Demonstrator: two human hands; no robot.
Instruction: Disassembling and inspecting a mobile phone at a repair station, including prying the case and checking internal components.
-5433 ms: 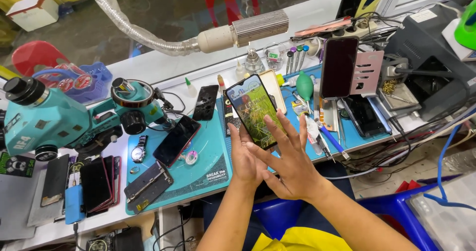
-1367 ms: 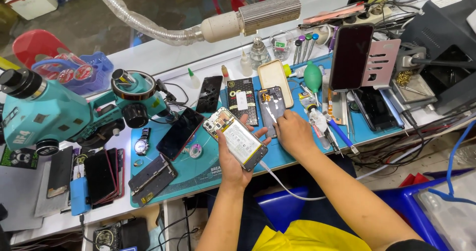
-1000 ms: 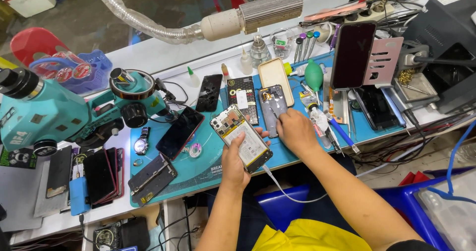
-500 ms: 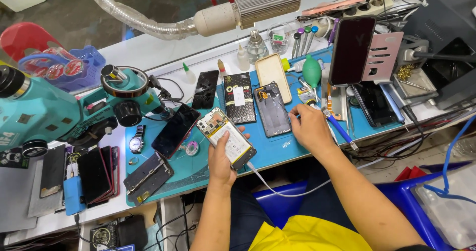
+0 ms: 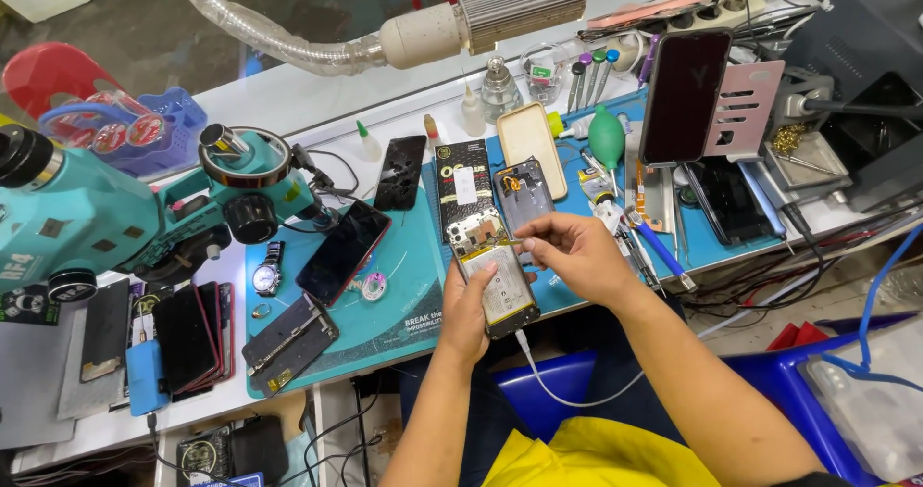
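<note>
My left hand (image 5: 463, 312) grips an opened phone (image 5: 494, 275) from below, its back cover off so the battery and circuit board show. A white cable (image 5: 567, 391) is plugged into its lower end. My right hand (image 5: 574, 253) pinches a thin tool (image 5: 500, 243) whose tip rests on the board at the phone's upper part. Both hands hover over the front edge of the teal work mat (image 5: 385, 295). A second opened phone (image 5: 524, 194) lies on the mat just behind.
A teal microscope (image 5: 115, 218) stands at left, with a stack of phones (image 5: 183, 338) below it. A dark phone (image 5: 343, 251) and a wristwatch (image 5: 263, 277) lie on the mat. An upright phone on a stand (image 5: 685, 98), a green blower (image 5: 607, 138) and bottles sit behind; a hose nozzle (image 5: 481, 16) hangs overhead.
Earlier I held the phone screen up, then it was turned back-side up with a cable attached. My right hand came back from the tools at right and now touches the board with a tool.
</note>
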